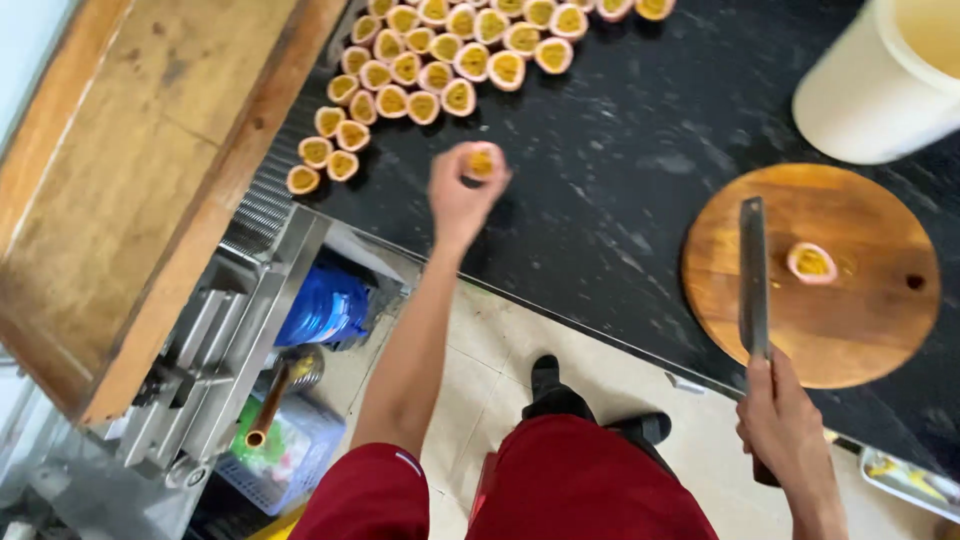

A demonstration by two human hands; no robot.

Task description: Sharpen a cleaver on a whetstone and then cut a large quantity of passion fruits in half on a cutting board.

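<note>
Black stone countertop (620, 150) carries the work. The left hand (458, 195) is extended forward, fingers closed around a passion fruit half (481, 161), cut face up, just short of the rows of cut halves (440, 60) lying beyond it. The right hand (785, 420) is clenched on the handle of a cleaver (753, 275), blade resting flat on the round wooden cutting board (850, 330). A second half (811, 262) lies on the board, just beside the blade. Judged step: transfer of a cut half to the rows. The next move calls for setting it down face up beside the nearest row, without tipping pulp.
</note>
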